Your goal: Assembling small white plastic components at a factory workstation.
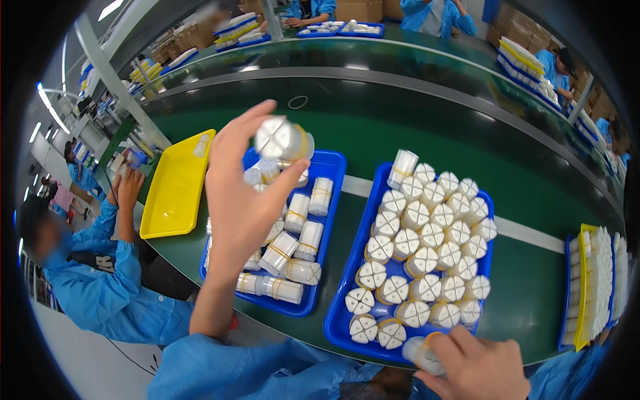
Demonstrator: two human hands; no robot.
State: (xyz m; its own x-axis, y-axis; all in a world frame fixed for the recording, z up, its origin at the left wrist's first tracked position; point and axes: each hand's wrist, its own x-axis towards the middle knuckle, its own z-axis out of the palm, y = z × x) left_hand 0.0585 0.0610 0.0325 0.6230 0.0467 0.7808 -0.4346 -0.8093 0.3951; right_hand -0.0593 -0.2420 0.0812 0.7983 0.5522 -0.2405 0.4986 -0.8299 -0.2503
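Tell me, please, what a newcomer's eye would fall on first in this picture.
Probably the left hand, raised over the left blue tray with a white cylindrical bundle whose end is divided into wedges. Next, likely the right blue tray, holding similar bundles, most standing on end, while the right hand holds another bundle at its near edge. The bright yellow tray at left also stands out.

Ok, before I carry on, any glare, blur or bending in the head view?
Head view: the long grey metal rail bows in an arc, with white glare patches along it; the white tube light at far left looks blown out; the white cylindrical bundle in the left grip looks softer than the white bundles standing in the right-hand blue plastic tray; the corners are black.
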